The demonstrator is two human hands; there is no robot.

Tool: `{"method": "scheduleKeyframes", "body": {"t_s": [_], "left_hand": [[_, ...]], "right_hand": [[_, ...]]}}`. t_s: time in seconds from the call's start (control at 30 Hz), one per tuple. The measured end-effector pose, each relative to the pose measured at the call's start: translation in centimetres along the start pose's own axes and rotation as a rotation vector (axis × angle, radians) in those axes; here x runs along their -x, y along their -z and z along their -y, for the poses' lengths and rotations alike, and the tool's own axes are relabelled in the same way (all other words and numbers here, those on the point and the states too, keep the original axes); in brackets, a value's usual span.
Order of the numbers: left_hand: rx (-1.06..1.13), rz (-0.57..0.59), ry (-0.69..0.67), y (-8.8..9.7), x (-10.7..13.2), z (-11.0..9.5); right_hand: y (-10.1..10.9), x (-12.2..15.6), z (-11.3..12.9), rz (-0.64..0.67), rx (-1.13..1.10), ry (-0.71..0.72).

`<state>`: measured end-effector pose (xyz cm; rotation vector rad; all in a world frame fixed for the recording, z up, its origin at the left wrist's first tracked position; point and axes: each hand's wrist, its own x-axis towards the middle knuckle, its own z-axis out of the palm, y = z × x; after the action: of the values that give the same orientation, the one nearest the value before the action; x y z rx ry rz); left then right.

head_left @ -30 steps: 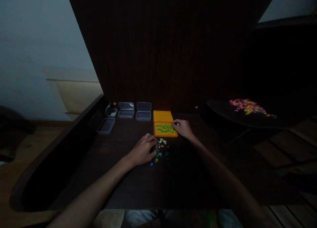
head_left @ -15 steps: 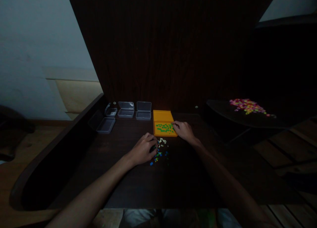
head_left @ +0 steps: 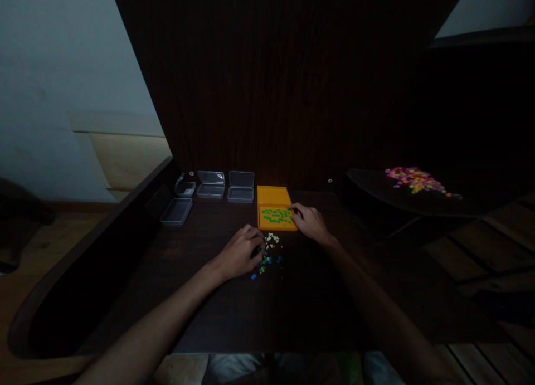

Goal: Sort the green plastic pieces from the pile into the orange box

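My left hand [head_left: 244,252] rests on the dark table with its fingers curled down at the left side of a loose pile of tiny toy bricks [head_left: 267,259], blue, green and yellow. Its fingertips are partly hidden, so what they pinch cannot be made out. Small cream-white bricks [head_left: 273,238] lie just beyond that pile. An opened yellow box [head_left: 273,194] stands above them, with many green bricks [head_left: 273,218] spread in its near half. My right hand [head_left: 310,222] is at the box's right edge. Its forefinger reaches a green brick inside, and a dark gap shows between finger and thumb.
Several clear plastic boxes with raised lids, among them one clear box [head_left: 241,193], line the back left. Another clear box [head_left: 176,212] sits nearer the raised left side panel [head_left: 96,257]. Colourful small pieces [head_left: 418,180] are heaped on a dark surface [head_left: 376,198] at the right.
The view has shifted slightly. My right forefinger and thumb look a little farther apart at the green bricks. My left hand stays curled at the pile.
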<state>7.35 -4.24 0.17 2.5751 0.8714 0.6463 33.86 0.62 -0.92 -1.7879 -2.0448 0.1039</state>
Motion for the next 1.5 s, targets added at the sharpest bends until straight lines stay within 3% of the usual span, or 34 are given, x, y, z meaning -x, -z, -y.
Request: {"method": "scheduleKeyframes", "body": {"t_s": [0.17,0.37,0.73,0.9,1.13,1.5], "left_hand": [[-0.001,0.005,0.013,0.0,0.0,0.1],[-0.005,0.002,0.001,0.0,0.0,0.1],[-0.096,-0.005,0.085,1.2,-0.1,0.1],[-0.121,-0.005,0.074,1.1,0.0,0.2],[-0.158,-0.025,0.076,0.9,0.1,0.1],[-0.184,-0.013,0.093,0.9,0.1,0.2]], "right_hand": [[0.3,0.3,0.3,0.019,-0.023,0.015],[0.1,0.6,1.1,-0.102,-0.187,0.088],[-1.7,3.3,5.6,-0.096,-0.368,0.482],[-1.9,4.3,6.7,0.006,-0.370,0.618],[-1.7,4.5,7.0,0.135,-0.236,0.615],[-2.0,4.4,7.2,0.161,-0.188,0.574]]}}
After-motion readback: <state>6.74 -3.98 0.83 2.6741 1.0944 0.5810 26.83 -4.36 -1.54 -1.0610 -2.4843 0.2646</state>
